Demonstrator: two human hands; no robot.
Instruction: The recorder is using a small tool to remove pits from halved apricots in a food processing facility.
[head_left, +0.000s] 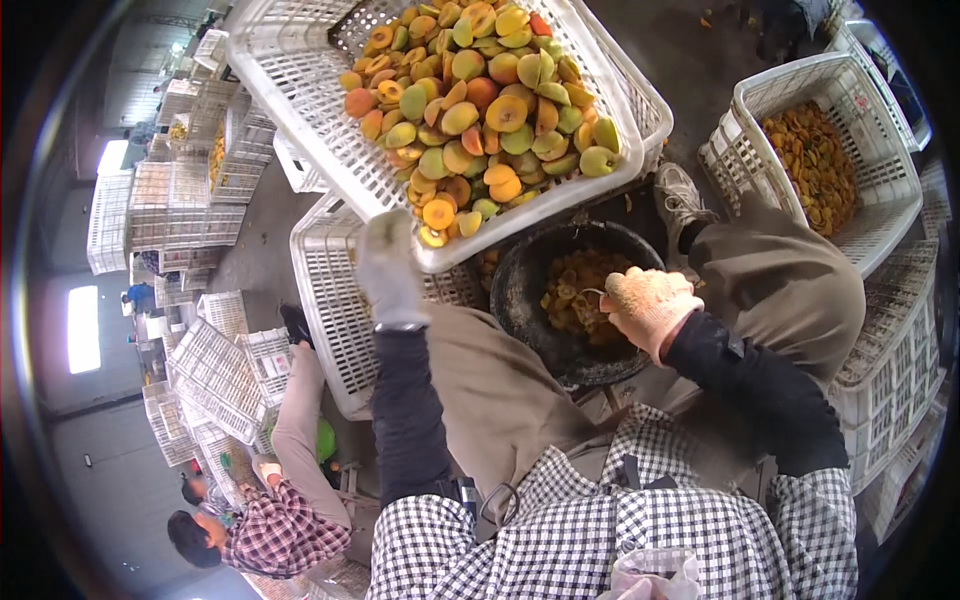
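My right hand (651, 311), in an orange-tinted knit glove, is closed around a small metal tool (592, 294) with a curved end. It is over a black basin (517, 262) between my knees, which holds yellow-orange fruit pieces (574, 281). My left hand (391, 262), in a pale glove, is blurred beside the near left corner of a white plastic crate (285, 97); whether it holds anything cannot be made out. Halved yellow, green and reddish stone fruits (480, 105), like peaches or apricots, fill much of that crate. Some halves show their pits.
A lower white crate (330, 300) stands beside my left leg. At right, another crate (862, 82) holds orange fruit pieces (811, 165), with stacked crates (892, 375) below it in view. A person (277, 525) in a plaid shirt sits at left, near piled crates (217, 375).
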